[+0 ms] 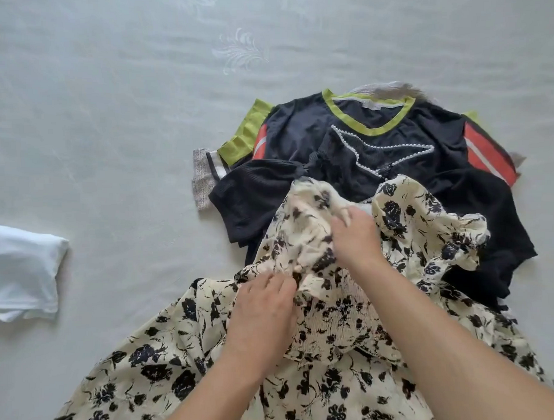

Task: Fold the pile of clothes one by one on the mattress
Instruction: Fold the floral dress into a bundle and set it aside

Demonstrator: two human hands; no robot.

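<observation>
A cream dress with black flowers (331, 380) lies spread toward me on the pale mattress (121, 107), its top bunched up. My left hand (261, 310) pinches the dress's cloth near a sleeve. Higher up, my right hand (354, 235) grips the gathered neckline. Behind the dress lies the pile: a black top with a lime neck band and a white star outline (367, 140) over another black garment (254, 196), with a grey speckled piece (202, 181) peeking out at the left.
A folded white garment (19, 271) rests at the left edge of the mattress. Bare mattress with a faint leaf pattern (238, 49) stretches across the far side and the left.
</observation>
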